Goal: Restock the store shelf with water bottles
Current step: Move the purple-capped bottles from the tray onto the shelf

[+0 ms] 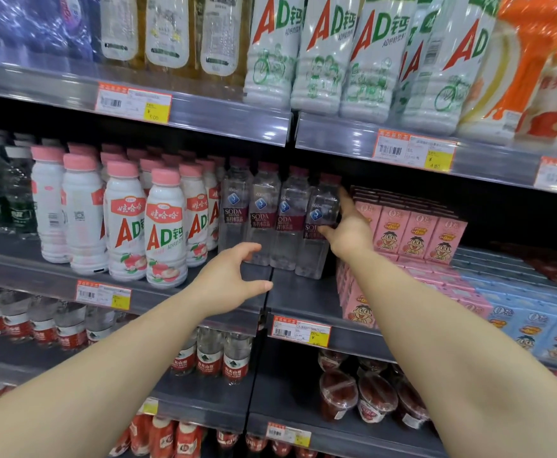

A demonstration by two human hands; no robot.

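1. A person is facing a drinks shelf (303, 292) in a store, both bare arms reaching forward
2. The right hand (348, 226) is gripping the rightmost clear water bottle (320, 226) round its side, probably to seat it upright in line with three matching bottles (260, 216) just to its left
3. The left hand (229, 279) is hovering open near the row's base, fingers spread, holding nothing, likely ready to steady it
4. Pink-capped milk drinks (165, 226) are standing left of the row; pink juice cartons (412, 233) are sitting right
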